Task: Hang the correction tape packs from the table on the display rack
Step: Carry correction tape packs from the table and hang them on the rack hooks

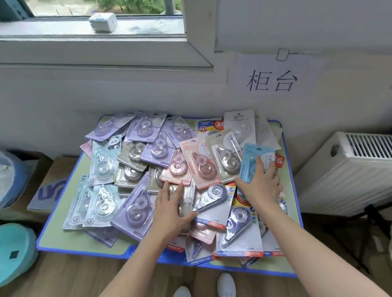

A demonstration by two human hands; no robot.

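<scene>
Left hand (170, 207) flat, fingers straight, pressing on the correction tape packs (128, 166) mid-table (53, 240). Right hand (263, 185) grips blue pack (250, 166) at 3 o'clock.

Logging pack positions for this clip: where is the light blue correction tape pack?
Head view: the light blue pack sits on the pile's right side, held by the right hand, just right of a beige pack, near the table's right rim.
</scene>
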